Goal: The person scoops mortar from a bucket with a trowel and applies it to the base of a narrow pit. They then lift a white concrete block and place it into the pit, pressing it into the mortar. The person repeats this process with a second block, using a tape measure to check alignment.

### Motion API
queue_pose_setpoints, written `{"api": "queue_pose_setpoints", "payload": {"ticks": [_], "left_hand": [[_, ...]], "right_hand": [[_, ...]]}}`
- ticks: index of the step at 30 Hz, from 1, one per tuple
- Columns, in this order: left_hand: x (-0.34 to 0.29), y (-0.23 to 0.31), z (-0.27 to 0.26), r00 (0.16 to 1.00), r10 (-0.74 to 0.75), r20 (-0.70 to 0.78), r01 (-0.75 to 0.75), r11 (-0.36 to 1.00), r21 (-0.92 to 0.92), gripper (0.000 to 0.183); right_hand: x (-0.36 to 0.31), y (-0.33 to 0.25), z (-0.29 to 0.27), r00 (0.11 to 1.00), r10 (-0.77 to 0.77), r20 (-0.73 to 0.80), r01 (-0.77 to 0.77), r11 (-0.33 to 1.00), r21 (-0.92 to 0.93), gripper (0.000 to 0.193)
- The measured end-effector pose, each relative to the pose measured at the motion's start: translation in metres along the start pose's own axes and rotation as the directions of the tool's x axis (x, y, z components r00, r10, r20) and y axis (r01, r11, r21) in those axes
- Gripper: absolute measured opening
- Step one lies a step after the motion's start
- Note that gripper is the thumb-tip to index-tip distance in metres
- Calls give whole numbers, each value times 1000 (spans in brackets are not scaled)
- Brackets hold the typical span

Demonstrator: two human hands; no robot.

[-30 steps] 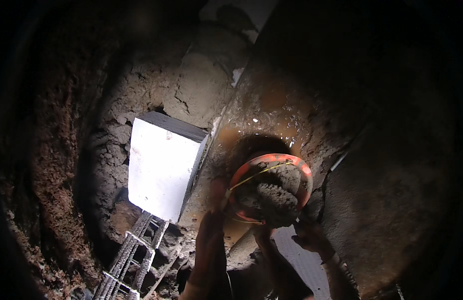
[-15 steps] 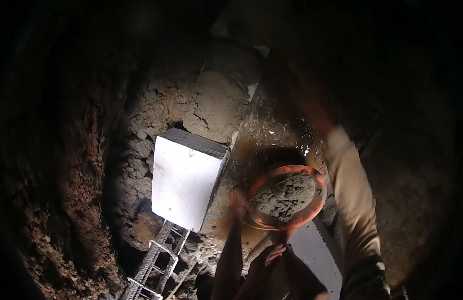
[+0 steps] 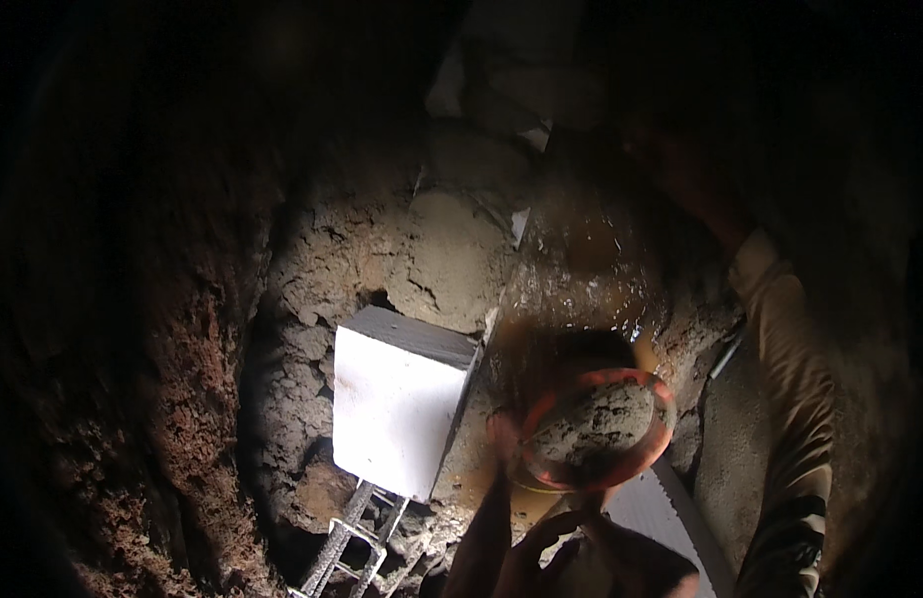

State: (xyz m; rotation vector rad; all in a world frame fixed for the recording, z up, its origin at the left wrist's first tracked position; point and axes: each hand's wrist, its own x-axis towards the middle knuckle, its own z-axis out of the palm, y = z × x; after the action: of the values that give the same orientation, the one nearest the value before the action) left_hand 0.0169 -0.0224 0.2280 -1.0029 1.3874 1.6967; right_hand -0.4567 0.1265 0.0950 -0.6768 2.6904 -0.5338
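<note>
Mortar [image 3: 596, 419], or some similar grey paste, lies inside an orange-rimmed bucket [image 3: 663, 424] right of centre on the near side, its mouth facing up, probably so that the load stays in. A left-rim hand [image 3: 501, 436] meets the bucket's side, and a near-rim hand [image 3: 589, 498] is set beneath its near edge; both seem to be a co-worker's. Support from two sides likely keeps the weight from tipping, though shadow hides how those fingers close.

What looks like the person's left hand [image 3: 531, 543] is just on the near side of the bucket, fingers bent in a loose curve beside the other bare wrist; whether they grip anything I cannot tell. The person's sleeved right arm stretches far along the right side, well past the bucket, and its right hand [image 3: 695, 189] fades into darkness, so its fingers cannot be read.

To the left, a white-faced block [image 3: 396, 419] lies over the far end of a steel bar cage [image 3: 357, 538], which may help prop it. A pale slab [image 3: 660, 518] sits to the near right, partly behind the bucket and forearm.
</note>
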Motion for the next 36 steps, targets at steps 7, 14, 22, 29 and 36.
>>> {"api": "queue_pose_setpoints", "payload": {"ticks": [7,14,22,29,36], "left_hand": [[15,6,-5,1000,-11,-23,11,1000,-6,38],[7,7,1,999,-26,-29,25,999,-30,38],[-19,12,15,1000,-1,-24,1,1000,-12,39],[-7,26,4,983,97,-158,-14,887,461,42],[72,-5,-15,861,88,-501,-187,971,-151,62]], "right_hand": [[50,18,19,995,2,-95,3,999,53,58],[57,18,36,994,40,-101,-37,999,32,64],[-7,-10,38,998,21,-57,-16,996,85,71],[-158,-53,-4,987,117,107,-149,921,361,78],[-424,-57,-5,901,234,366,-230,972,-55,43]]}}
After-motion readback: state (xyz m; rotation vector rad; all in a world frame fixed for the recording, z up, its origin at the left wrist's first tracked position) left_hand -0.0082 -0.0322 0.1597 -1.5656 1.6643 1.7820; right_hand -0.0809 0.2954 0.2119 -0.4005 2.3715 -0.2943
